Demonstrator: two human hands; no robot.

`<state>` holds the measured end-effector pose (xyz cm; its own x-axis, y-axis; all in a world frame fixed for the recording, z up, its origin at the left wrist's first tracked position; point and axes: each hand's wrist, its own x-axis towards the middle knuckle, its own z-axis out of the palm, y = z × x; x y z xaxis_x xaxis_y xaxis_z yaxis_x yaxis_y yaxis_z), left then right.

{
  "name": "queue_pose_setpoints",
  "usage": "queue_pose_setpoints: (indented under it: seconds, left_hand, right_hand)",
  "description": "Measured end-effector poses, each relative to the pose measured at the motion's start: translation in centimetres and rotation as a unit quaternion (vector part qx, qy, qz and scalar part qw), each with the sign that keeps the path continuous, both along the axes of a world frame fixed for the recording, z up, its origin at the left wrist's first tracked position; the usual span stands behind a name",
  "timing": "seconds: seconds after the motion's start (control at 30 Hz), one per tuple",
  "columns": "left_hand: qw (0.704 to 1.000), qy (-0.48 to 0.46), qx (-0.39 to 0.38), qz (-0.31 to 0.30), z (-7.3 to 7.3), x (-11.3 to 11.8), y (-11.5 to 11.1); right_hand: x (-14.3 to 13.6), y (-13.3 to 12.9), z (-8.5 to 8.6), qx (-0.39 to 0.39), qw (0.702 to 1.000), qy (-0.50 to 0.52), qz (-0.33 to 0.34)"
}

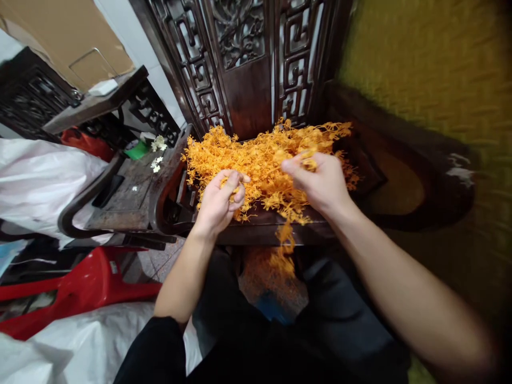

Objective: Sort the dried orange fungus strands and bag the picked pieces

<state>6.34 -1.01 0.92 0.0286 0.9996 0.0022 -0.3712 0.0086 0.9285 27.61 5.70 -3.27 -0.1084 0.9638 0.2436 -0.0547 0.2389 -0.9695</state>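
A heap of orange artificial flower sprigs (248, 157) covers the seat of a dark carved wooden chair (246, 96). My left hand (222, 200) is closed at the heap's front left, with bits of orange sprig showing between its fingers. On the right, my right hand (320, 178) has its fingers curled together over the heap, and orange strands show at its fingertips. Below the seat's front edge, a few orange strands (285, 238) hang down between my knees.
Left of the chair stands a dark side table (120, 205) with small white flowers (157, 164) and a green item (136, 150). A red plastic stool (86, 280) and white sacks (92, 341) lie lower left. A yellow woven surface (432, 69) rises at the right.
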Motion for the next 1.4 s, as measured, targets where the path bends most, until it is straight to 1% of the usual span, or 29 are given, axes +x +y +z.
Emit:
queue_pose_setpoints:
  seconds: [0.07, 0.13, 0.2, 0.23, 0.3, 0.33, 0.43, 0.5, 0.57, 0.63, 0.7, 0.8, 0.87, 0.93, 1.0, 1.07, 1.13, 1.2, 1.23, 1.33, 1.4]
  left_hand:
    - [0.999, -0.014, -0.032, -0.01, -0.3, -0.8, 0.9]
    - [0.998, -0.022, -0.054, -0.021, -0.6, -1.2, 1.4]
    - [0.998, 0.006, -0.06, -0.029, -0.9, -1.1, 1.5]
    - [0.997, 0.038, -0.056, -0.024, -1.0, -0.9, 1.4]
    - [0.991, 0.132, -0.022, -0.004, -1.2, -0.4, 1.1]
    - [0.982, 0.187, 0.005, 0.003, -1.3, -0.1, 0.9]
    - [0.94, 0.325, 0.106, -0.007, -1.5, 0.6, 0.6]
    - [0.917, 0.366, 0.158, -0.017, -1.7, 0.8, 0.6]
    - [0.907, 0.371, 0.198, -0.021, -1.8, 1.0, 0.6]
    - [0.906, 0.362, 0.22, -0.014, -2.0, 1.3, 0.6]
    - [0.915, 0.341, 0.216, 0.019, -2.2, 1.5, 0.4]
    - [0.945, 0.277, 0.154, 0.078, -2.5, 1.9, 0.3]
    - [0.97, 0.206, 0.093, 0.093, -2.5, 2.0, 0.5]
    - [0.99, 0.114, 0.025, 0.078, -2.4, 2.1, 0.8]
    - [0.998, 0.019, -0.049, 0.031, -2.0, 2.1, 1.0]
    - [0.991, -0.058, -0.115, -0.022, -1.5, 2.1, 1.3]
    - [0.981, -0.111, -0.153, -0.052, -1.1, 2.2, 1.4]
    - [0.978, -0.13, -0.156, -0.056, -1.1, 2.2, 1.6]
    - [0.98, -0.125, -0.146, -0.054, -1.2, 2.1, 1.6]
    - [0.99, -0.069, -0.106, -0.055, -1.7, 1.8, 1.8]
    - [0.993, -0.027, -0.095, -0.069, -1.9, 1.6, 1.7]
  right_hand:
    - [-0.8, -1.5, 0.6, 0.018, 0.998, -0.045, 0.047]
    - [-1.7, -2.7, 1.1, 0.034, 0.987, -0.092, 0.125]
    - [-2.0, -3.1, 1.4, 0.037, 0.974, -0.128, 0.184]
    - [-2.1, -3.1, 1.4, 0.037, 0.969, -0.139, 0.199]
    - [-2.0, -3.0, 1.3, 0.042, 0.968, -0.142, 0.205]
    - [-2.0, -2.9, 1.3, 0.045, 0.968, -0.139, 0.205]
    - [-2.1, -2.9, 1.2, 0.046, 0.965, -0.141, 0.214]
    - [-2.3, -3.0, 1.1, 0.044, 0.961, -0.139, 0.236]
    - [-2.6, -3.1, 1.0, 0.044, 0.956, -0.131, 0.259]
    - [-2.7, -3.2, 1.0, 0.04, 0.953, -0.128, 0.273]
    - [-2.7, -3.2, 1.1, 0.034, 0.953, -0.132, 0.27]
    - [-2.8, -3.2, 1.4, 0.025, 0.952, -0.132, 0.276]
    - [-2.9, -3.3, 1.7, 0.016, 0.948, -0.127, 0.291]
    - [-3.1, -3.5, 2.0, 0.013, 0.947, -0.124, 0.296]
    - [-3.4, -3.8, 2.1, 0.01, 0.952, -0.11, 0.285]
    - [-3.6, -4.0, 2.1, -0.022, 0.957, -0.067, 0.281]
    - [-3.9, -4.2, 2.0, -0.073, 0.955, -0.008, 0.286]
    - [-4.1, -4.3, 2.0, -0.095, 0.956, 0.016, 0.278]
    - [-4.1, -4.2, 2.0, -0.086, 0.96, 0.007, 0.267]
    - [-4.0, -3.9, 1.9, -0.027, 0.97, -0.07, 0.231]
    - [-3.8, -3.7, 1.7, -0.012, 0.968, -0.11, 0.223]
